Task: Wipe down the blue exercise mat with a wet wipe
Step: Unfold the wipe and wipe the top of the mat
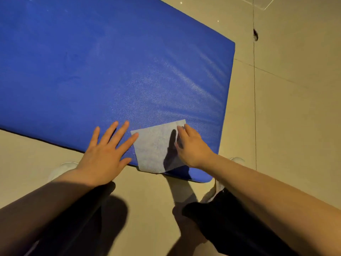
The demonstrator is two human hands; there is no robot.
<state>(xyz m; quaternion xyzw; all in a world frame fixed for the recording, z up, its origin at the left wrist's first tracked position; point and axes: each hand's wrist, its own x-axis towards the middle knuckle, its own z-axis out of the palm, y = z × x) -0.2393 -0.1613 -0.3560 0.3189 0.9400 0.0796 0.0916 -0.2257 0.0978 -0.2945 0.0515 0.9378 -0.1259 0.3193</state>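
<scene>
Two hands of mine are down at the near edge of the blue exercise mat [110, 71], which lies on a beige tiled floor [295, 108] and fills the view from about nine o'clock round to one o'clock. The wet wipe [155, 146] lies spread flat on the mat's near corner, at roughly six o'clock of the mat, and its lower edge hangs just over the mat's rim.

My left hand [105, 154] sits at the wipe's nine o'clock, fingers straight and spread, palm on the mat, the index fingertip touching the wipe's upper left corner. It grasps nothing.

My right hand [191, 146] is at the wipe's three o'clock, its fingers bent over the wipe's right edge and nipping the top corner, which lifts slightly and casts a dark shadow on the sheet.

Below, toward six o'clock, my dark trouser legs [221, 218] and pale shoes [62, 169] stand on the tiles just beside the mat.
</scene>
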